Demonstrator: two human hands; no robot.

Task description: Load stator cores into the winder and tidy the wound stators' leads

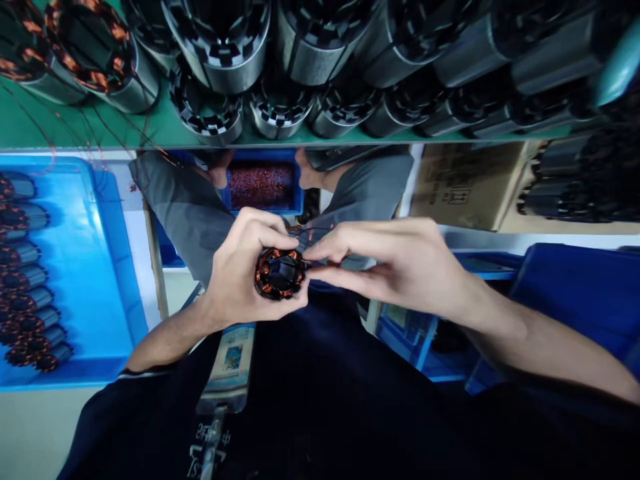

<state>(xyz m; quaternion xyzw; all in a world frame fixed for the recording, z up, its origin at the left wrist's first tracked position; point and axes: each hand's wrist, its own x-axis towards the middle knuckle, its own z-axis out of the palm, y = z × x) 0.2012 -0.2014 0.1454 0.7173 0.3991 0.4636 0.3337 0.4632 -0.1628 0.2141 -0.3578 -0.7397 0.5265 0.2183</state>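
Observation:
My left hand [233, 270] is wrapped round a motor stator [259, 275], its open end with copper windings and black insulation facing up at me. At the stator's right rim, my right hand [380, 263] has thumb and forefinger closed together on what looks like a thin copper wire [306, 261]. More loose wire ends [320, 231] stick out above the stator, between the two hands. The fingertips hide just where the pinched wire leaves the winding.
A green bench [165, 127] holds rows of stators [215, 60], some wound with trailing copper wires. At left is a blue tray [107, 253] with wound stators. A blue bin [295, 157] of copper scraps sits between the feet. A cardboard box [463, 183] and blue crates [580, 300] are at right.

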